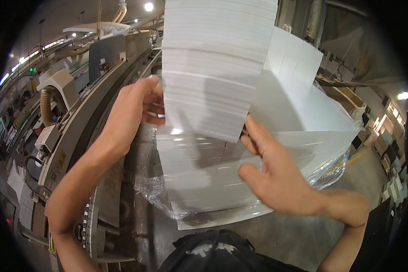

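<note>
In front of me rises a tall stack of white boards [208, 77], its many thin edges facing me. It rests on, or is held just over, a wider pile of white boards [199, 181]; which of the two I cannot tell. My left hand [140, 104] is against the stack's left side, fingers bent and partly hidden at its edge. At the lower right corner, my right hand [276, 170] has its fingers on the stack's edge, fingertips hidden, the thumb standing apart. Crumpled clear plastic wrap [156, 192] hangs around the lower pile.
A long machine [109, 90] with rails and a ribbed hose [46, 106] runs along my left. Larger white panels [299, 109] lie and stand behind the stack on the right. Further right, boards and offcuts [394, 177] lie beside the grey floor [369, 174].
</note>
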The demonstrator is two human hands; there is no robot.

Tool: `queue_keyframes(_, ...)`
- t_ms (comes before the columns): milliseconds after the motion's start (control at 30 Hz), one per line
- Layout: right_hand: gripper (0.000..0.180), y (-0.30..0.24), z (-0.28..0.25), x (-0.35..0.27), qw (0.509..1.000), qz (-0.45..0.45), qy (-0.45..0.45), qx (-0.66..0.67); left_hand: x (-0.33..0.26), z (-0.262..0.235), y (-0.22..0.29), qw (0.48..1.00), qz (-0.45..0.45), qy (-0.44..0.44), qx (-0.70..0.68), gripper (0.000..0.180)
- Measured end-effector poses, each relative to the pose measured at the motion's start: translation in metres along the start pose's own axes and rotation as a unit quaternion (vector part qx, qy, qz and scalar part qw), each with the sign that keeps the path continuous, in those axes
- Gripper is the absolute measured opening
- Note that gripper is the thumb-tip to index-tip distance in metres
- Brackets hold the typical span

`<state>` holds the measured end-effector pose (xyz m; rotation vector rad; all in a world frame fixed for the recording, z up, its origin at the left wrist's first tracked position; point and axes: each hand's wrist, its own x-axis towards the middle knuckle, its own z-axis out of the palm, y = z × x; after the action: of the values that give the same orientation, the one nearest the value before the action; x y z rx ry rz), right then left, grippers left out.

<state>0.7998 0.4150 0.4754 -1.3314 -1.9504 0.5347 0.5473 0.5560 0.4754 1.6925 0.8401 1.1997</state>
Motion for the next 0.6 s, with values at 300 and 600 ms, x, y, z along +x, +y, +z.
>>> queue_keyframes(300, 0.085, -0.036, 0.024, -0.042, 0.989, -0.008, -0.042, 0.143, -0.077, -0.007, 0.035, 0.999, 0.006, 0.012, 0.047, 0.056)
queue_keyframes(600, 0.085, -0.023, 0.037, -0.078, 0.970, -0.017, 0.045, 0.239, -0.020, 0.032, 0.167, 0.628, 0.566, 0.296, 0.445, 0.048)
